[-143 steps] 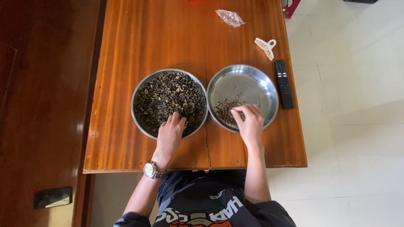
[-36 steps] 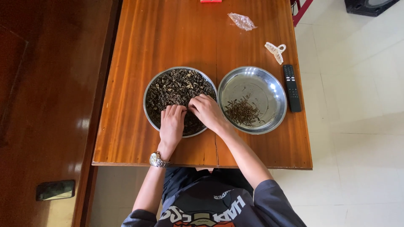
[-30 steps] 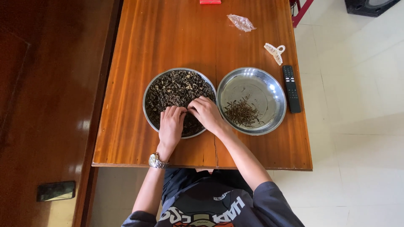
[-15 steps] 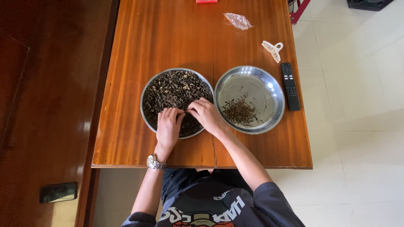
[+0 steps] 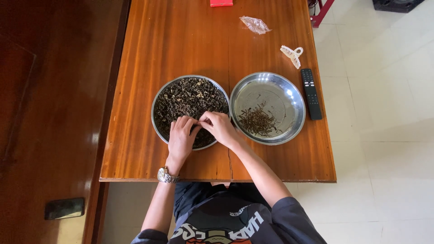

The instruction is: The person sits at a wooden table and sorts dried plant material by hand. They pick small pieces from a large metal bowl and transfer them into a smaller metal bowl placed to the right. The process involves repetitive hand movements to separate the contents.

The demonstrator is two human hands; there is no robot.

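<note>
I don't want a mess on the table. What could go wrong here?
The left plate is heaped with dark dried bits right to its rim, so both hands picking there could flick some out. The right plate nearly touches the remote; nudging it might push that off the edge.

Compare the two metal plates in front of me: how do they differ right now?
The left plate is heaped nearly full with dark dried bits; the right plate is mostly bare shiny metal with a small pile of thin stems. Both the left hand and right hand are over the left plate; none touches the right plate. Both are round, steel-coloured, similar in size, side by side on the wooden table.
</note>
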